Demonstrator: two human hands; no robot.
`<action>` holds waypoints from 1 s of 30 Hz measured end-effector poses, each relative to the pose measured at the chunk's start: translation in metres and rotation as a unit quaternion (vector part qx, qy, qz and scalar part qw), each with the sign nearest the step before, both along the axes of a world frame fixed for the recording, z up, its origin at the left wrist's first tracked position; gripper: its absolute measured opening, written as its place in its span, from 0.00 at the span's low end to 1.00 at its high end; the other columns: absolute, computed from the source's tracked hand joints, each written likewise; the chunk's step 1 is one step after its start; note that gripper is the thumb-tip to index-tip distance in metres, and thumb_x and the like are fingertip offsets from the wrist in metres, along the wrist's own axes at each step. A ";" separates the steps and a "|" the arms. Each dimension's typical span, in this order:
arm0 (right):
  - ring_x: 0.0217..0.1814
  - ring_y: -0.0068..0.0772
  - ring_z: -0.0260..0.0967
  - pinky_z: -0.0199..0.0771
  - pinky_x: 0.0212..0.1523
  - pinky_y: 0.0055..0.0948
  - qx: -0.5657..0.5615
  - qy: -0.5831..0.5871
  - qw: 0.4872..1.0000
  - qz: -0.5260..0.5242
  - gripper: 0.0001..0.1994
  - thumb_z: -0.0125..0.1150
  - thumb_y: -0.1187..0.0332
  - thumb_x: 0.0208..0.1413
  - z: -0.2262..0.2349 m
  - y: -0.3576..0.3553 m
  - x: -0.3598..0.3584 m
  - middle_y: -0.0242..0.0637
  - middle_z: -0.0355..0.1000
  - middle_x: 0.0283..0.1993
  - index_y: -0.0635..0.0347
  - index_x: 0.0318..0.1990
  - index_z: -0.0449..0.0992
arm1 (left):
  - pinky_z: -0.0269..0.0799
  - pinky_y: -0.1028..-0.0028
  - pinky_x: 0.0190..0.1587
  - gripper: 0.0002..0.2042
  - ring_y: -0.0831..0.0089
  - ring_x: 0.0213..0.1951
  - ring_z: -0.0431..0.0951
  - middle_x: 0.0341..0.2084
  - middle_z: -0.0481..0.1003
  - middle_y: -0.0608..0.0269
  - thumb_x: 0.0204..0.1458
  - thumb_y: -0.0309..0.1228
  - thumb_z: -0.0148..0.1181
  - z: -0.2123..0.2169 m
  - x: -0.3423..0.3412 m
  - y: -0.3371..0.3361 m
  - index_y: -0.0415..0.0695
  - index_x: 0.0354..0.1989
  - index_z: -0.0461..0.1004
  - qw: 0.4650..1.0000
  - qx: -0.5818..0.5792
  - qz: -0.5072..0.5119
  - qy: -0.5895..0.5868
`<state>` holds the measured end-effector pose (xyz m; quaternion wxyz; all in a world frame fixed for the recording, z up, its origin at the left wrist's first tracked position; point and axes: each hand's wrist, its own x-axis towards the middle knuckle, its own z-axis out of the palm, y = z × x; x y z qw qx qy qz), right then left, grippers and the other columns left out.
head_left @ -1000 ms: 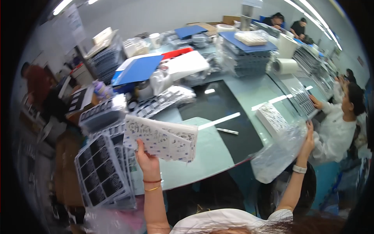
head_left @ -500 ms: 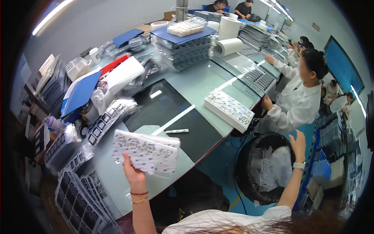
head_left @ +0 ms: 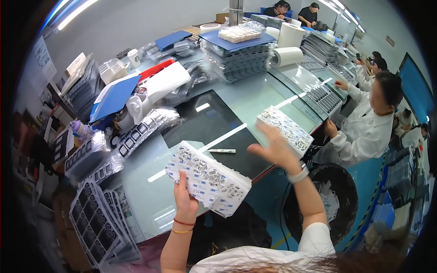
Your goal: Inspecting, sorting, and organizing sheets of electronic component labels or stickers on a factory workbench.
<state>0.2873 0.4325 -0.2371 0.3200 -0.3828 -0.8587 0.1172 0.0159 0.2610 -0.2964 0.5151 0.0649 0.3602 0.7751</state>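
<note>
My left hand (head_left: 186, 196) grips a thin bundle of white adhesive-backed sheets (head_left: 211, 177), thumb on top, near the front edge of the glass-topped table. The sheets carry blue print and rows of round cut-out patterns, and fan out slightly at their right end. My right hand (head_left: 278, 149) is raised to the right of the bundle, a little blurred, with thumb and fingers apart and nothing visible in it. Just beyond it lies a thicker stack of similar white sheets (head_left: 289, 127), partly covered by that hand. A small white strip (head_left: 222, 151) rests on the dark mat (head_left: 195, 113).
A black-lined bin (head_left: 353, 202) with white scraps stands on the floor at the right. Bagged framed parts (head_left: 141, 132) and sheets with dark squares (head_left: 93, 218) lie at the left. A co-worker in white (head_left: 364, 123) works at the table's right side.
My right hand has moved from above the bin leftward to beside the thick sheet stack. The bundle in my left hand has tilted down at its right end. The view has shifted.
</note>
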 end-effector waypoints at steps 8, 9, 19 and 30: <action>0.64 0.62 0.61 0.61 0.59 0.63 -0.159 -0.254 0.929 -0.218 0.58 0.71 0.38 0.35 -0.036 0.077 0.066 0.54 0.63 0.63 0.49 0.75 0.52 | 0.72 0.62 0.61 0.22 0.64 0.58 0.75 0.59 0.73 0.60 0.68 0.38 0.53 -0.010 -0.002 -0.002 0.42 0.66 0.63 1.000 -0.007 -0.021 -0.018; 0.64 0.61 0.61 0.61 0.59 0.63 -0.143 -0.233 0.937 -0.218 0.57 0.71 0.38 0.35 -0.035 0.070 0.053 0.54 0.62 0.64 0.47 0.75 0.53 | 0.72 0.61 0.61 0.22 0.64 0.58 0.75 0.59 0.73 0.60 0.68 0.38 0.52 -0.013 -0.002 0.000 0.42 0.66 0.64 0.999 -0.006 -0.025 -0.019; 0.70 0.54 0.61 0.60 0.65 0.56 0.043 -0.160 0.980 -0.113 0.40 0.60 0.43 0.60 -0.040 0.037 -0.014 0.60 0.60 0.70 0.64 0.70 0.60 | 0.75 0.65 0.57 0.19 0.66 0.53 0.78 0.54 0.76 0.61 0.66 0.36 0.57 0.003 0.015 0.031 0.42 0.61 0.68 0.999 0.015 -0.030 -0.011; 0.47 0.24 0.75 0.77 0.49 0.25 -0.431 0.220 0.864 0.139 0.25 0.68 0.68 0.57 0.028 -0.010 -0.032 0.38 0.76 0.50 0.71 0.59 0.69 | 0.73 0.68 0.57 0.27 0.68 0.58 0.73 0.58 0.72 0.58 0.68 0.41 0.53 0.049 0.031 0.034 0.42 0.70 0.58 0.968 0.030 -0.228 0.099</action>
